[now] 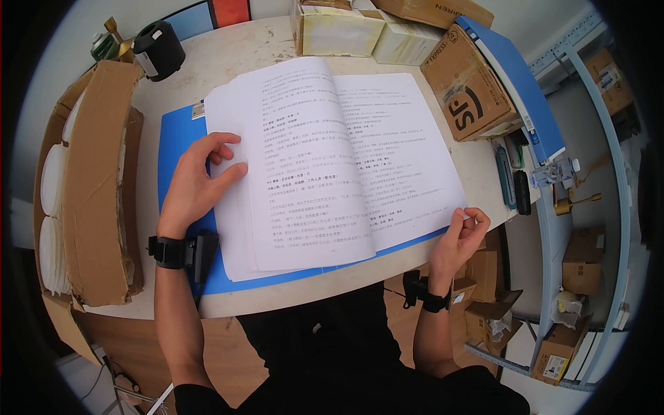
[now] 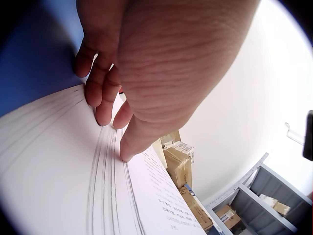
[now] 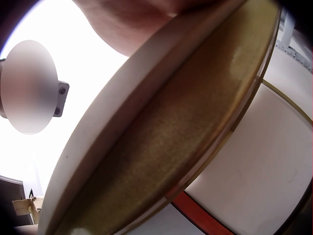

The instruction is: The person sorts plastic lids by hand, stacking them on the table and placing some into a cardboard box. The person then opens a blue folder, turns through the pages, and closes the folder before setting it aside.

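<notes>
A thick stack of printed pages (image 1: 304,166) lies spread like an open book on a blue folder (image 1: 176,138), its left half bulging upward. My left hand (image 1: 200,176) rests at the left edge of that stack. In the left wrist view the left thumb (image 2: 131,144) touches the fanned page edges (image 2: 105,181), and the other fingertips lie along the outer sheets. My right hand (image 1: 456,242) is at the lower right corner of the right-hand page (image 1: 408,166), fingers loosely bent. The right wrist view shows that hand partly, above the table edge (image 3: 112,107); its fingertips are hidden there.
A cardboard box with white rolled items (image 1: 97,187) stands at the left. Behind are a black cylinder (image 1: 159,50) and pale boxes (image 1: 339,31). A brown carton (image 1: 470,83), a blue binder (image 1: 512,83) and pens (image 1: 505,176) line the right side, beside metal shelving (image 1: 553,228).
</notes>
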`<state>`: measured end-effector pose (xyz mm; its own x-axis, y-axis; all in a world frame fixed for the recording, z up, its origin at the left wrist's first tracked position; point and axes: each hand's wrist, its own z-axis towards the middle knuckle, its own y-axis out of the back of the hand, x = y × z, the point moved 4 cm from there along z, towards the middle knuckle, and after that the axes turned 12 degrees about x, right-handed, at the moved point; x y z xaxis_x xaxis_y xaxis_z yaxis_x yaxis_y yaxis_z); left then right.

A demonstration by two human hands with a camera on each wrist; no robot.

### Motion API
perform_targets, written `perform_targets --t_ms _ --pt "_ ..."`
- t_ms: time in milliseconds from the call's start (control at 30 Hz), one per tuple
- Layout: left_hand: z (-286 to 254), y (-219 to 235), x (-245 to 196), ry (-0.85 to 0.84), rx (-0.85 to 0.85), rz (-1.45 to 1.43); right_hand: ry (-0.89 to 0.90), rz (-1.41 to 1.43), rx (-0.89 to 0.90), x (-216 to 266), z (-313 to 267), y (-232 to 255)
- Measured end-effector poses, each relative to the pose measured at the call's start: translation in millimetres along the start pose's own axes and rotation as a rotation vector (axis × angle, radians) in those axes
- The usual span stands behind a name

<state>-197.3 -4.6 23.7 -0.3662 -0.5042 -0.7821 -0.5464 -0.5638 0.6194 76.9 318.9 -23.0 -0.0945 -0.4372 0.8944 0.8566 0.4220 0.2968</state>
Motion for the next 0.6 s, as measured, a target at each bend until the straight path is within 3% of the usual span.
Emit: perform_targets --t_ms 233,433,500,600 --pt "0.3 0.2 0.3 -0.012 -0.008 0.008 -0.063 -0.135 -0.024 -0.3 -1.3 1.7" --pt "0.0 0.2 0.4 -0.021 -0.007 -0.001 -0.109 -0.047 0.104 2.2 1.1 -2.3" --pt "0.0 0.7 -0.1 -0.017 -0.004 -0.004 0.057 -0.076 0.064 5.8 2.8 -2.1" --pt "-0.6 0.8 0.1 -0.007 0.000 -0.008 0.124 -0.182 0.052 16.1 1.6 -1.3"
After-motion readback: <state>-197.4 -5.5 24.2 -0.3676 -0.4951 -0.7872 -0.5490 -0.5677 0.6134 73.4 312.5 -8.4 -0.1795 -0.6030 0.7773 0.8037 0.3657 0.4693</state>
